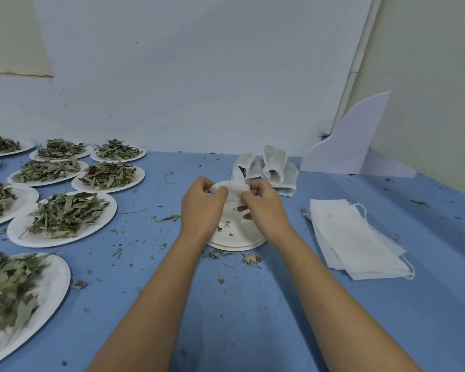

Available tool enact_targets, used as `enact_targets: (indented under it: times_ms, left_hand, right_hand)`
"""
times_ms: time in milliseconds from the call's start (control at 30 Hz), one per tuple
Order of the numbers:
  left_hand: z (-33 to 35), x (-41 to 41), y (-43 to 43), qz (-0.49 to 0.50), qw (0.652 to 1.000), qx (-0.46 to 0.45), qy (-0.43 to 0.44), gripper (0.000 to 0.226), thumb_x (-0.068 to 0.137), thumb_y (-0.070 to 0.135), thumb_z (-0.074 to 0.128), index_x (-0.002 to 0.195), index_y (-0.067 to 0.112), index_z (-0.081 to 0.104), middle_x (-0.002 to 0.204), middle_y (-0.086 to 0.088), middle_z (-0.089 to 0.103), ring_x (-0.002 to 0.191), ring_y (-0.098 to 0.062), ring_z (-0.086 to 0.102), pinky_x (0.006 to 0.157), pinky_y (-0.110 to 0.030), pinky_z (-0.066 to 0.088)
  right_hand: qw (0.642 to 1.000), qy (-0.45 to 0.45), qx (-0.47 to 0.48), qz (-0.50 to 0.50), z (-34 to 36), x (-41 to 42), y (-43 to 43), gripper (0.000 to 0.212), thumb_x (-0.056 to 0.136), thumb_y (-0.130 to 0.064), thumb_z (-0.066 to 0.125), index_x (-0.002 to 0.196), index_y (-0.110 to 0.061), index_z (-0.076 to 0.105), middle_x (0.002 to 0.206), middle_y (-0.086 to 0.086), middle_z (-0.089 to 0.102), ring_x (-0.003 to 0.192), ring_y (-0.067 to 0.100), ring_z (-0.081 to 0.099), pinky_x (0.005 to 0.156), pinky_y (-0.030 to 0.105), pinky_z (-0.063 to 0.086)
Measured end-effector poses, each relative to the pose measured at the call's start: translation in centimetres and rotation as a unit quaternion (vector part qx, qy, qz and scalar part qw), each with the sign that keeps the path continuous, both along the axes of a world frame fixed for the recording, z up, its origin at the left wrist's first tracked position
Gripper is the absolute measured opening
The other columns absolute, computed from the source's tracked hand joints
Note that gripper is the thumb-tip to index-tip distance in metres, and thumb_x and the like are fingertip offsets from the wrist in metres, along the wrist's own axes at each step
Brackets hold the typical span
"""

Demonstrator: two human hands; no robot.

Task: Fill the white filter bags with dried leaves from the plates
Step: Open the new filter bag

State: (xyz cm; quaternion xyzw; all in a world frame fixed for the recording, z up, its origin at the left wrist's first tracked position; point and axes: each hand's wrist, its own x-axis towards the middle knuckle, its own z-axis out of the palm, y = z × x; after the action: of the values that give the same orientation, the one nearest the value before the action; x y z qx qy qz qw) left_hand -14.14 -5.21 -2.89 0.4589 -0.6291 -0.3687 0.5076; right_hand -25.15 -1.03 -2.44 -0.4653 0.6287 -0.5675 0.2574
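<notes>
While a white fabric filter bag (232,193) is pinched between left hand (202,208) and right hand (263,208) over the near-empty white paper plate (234,237), dried leaves may be spilled if its mouth is loosened.

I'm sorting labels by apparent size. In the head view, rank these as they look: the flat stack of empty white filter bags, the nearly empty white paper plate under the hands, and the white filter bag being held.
1. Flat stack of empty white filter bags
2. Nearly empty white paper plate, partly hidden by the hands, so unsure against the stack
3. Held white filter bag
</notes>
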Motion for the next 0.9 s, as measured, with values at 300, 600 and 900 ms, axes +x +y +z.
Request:
enact_targets:
  times_ms: [300,600,900]
  left_hand:
    - [-0.1,-0.6,1.4,0.047,0.976,-0.147,-0.151,0.013,0.089,0.016,0.054,0.097,0.016,0.044,0.092,0.002,0.052,0.072,-0.016,0.046,0.054,-0.026,0.03]
    - [2.3,-1.8,2.3,0.09,0.97,0.006,0.227,0.026,0.088,0.004,0.046,0.086,0.029,0.053,0.086,0.012,0.058,0.07,0.002,0.059,0.07,-0.045,0.057]
    - [0.0,-0.1,1.3,0.072,0.987,-0.119,-0.08,0.036,0.086,0.003,0.049,0.118,0.017,0.059,0.109,0.006,0.064,0.098,-0.015,0.059,0.077,-0.026,0.044]
  right_hand:
    - [0.934,0.332,-0.036,-0.129,-0.3,0.7,0.5,0.018,0.095,-0.032,0.048,0.092,-0.015,0.055,0.084,-0.006,0.061,0.078,0.017,0.057,0.063,0.034,0.04]
    - [0.962,0.248,-0.01,-0.114,0.6,2.3,0.5,0.035,0.091,-0.009,0.041,0.125,-0.012,0.048,0.101,0.009,0.067,0.092,0.03,0.063,0.081,0.043,0.048]
    - [0.937,0.296,-0.091,-0.165,0.7,1.6,0.7,0.058,0.088,-0.01,0.052,0.142,-0.022,0.033,0.13,0.0,0.045,0.091,0.02,0.056,0.062,0.029,0.036]
